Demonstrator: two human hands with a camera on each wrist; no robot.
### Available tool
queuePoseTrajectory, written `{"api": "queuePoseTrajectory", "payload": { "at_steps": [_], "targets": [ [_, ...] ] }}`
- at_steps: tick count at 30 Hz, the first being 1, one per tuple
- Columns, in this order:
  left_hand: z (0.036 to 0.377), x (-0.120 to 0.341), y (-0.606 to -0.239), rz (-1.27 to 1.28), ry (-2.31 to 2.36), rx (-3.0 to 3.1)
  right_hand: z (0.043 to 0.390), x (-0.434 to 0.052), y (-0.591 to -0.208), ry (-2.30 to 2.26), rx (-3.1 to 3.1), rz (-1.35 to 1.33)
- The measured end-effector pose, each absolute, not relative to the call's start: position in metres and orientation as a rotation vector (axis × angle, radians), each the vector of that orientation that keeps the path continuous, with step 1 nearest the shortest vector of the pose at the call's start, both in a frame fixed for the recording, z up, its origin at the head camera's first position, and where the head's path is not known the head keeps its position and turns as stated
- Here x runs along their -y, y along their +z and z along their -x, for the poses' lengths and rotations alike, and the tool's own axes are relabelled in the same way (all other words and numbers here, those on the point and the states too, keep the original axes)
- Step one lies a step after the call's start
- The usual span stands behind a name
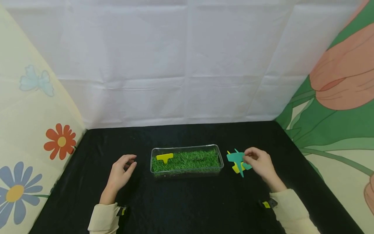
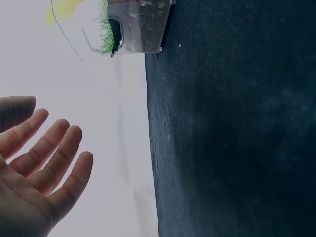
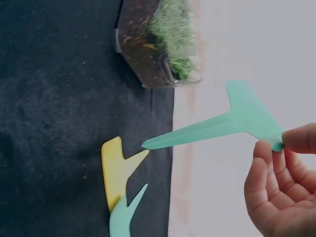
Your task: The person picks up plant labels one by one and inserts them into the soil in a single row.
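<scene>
My right hand pinches a green T-shaped plant label by one end of its crossbar, between thumb and fingers. The label's pointed stem hangs down, over other labels on the table in the head view. Of those, a yellow plant label and a second green one lie overlapping in the right wrist view. Left of them is a clear plastic box filled with soil and green grass. A yellow plant label stands upright in the grass's left part. My left hand hovers left of the box, fingers relaxed, holding nothing.
A black cloth covers the table. Behind it hangs a creased white sheet. Flower-patterned panels flank the table, one on the left and one on the right.
</scene>
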State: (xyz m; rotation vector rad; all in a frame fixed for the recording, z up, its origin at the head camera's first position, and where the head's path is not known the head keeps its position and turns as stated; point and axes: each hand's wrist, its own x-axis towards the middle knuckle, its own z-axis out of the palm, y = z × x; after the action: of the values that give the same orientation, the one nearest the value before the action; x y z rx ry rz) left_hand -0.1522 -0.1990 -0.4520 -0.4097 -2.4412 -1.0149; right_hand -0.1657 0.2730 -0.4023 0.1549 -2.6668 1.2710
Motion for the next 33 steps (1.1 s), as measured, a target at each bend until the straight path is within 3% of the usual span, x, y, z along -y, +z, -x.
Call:
{"api": "queuePoseTrajectory", "payload": {
  "at_steps": [21, 33],
  "targets": [
    [0.156, 0.19, -0.445, 0.43, -1.039, 2.393, 0.165, -0.254, -0.384, 1.326, 2.495, -0.182],
    [0.164, 0.168, -0.429, 0.514, -1.067, 2.298, 0.153, -0.217, -0.357, 1.394, 2.455, -0.215]
  ]
}}
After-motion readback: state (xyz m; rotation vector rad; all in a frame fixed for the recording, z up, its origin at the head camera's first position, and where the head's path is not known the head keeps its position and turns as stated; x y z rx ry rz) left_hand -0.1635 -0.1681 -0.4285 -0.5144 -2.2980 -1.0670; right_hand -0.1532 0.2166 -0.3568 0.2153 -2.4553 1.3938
